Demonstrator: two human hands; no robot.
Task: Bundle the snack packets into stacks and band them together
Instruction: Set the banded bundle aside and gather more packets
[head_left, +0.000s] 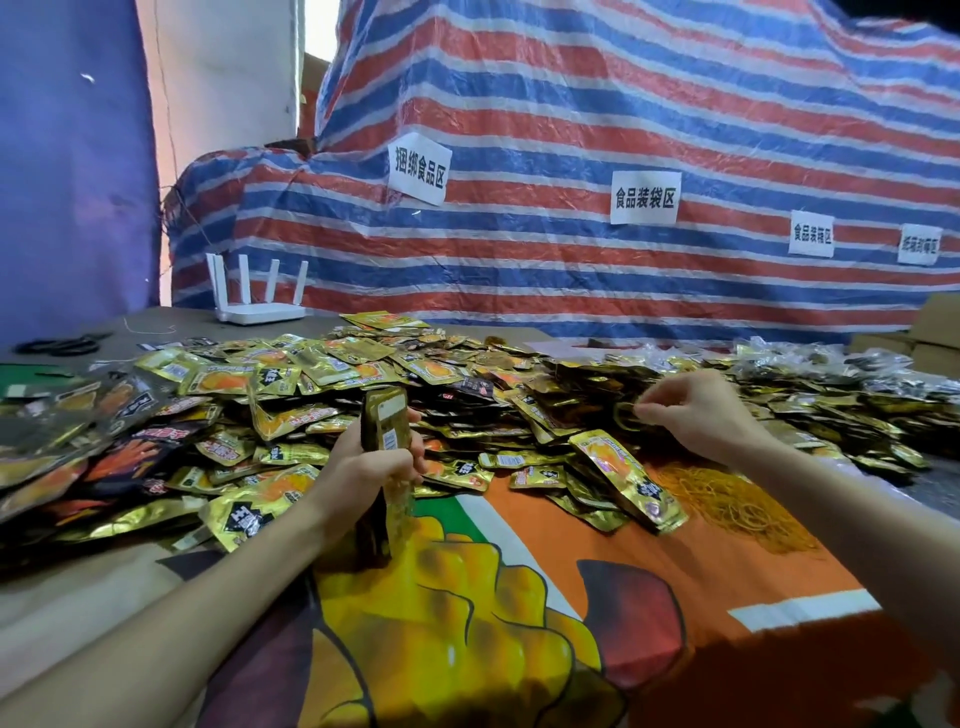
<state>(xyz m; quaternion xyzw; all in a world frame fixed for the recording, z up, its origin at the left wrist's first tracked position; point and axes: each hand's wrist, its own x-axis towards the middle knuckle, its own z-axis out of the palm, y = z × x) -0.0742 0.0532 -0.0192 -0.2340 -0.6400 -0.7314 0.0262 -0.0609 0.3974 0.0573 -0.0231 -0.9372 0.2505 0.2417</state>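
You are holding a stack of packets (387, 423) in your left hand (363, 467) — the fingers and thumb are wrapping round its middle and clamping it tight. The stack is standing on end, its long axis running nearly straight up, with the top edge pointing up and slightly away from you. Its bottom end seems to be resting on the printed sheet (467, 597) near the middle of the table. Part of the stack is sticking out above your fist, the rest below it.

Your right hand (696, 410) is hovering to the right and a little farther off, well apart from the stack, over the heap of packets (291, 364). Its thumb and forefinger are pinching a thin rubber band (626, 415) — the loop is showing just left of the fingertips. On the near side of that hand a pile of rubber bands (727, 504) is lying on the sheet. At the far left a white router (257, 306) and scissors (62, 344) are sitting before the striped tarp (571, 104).
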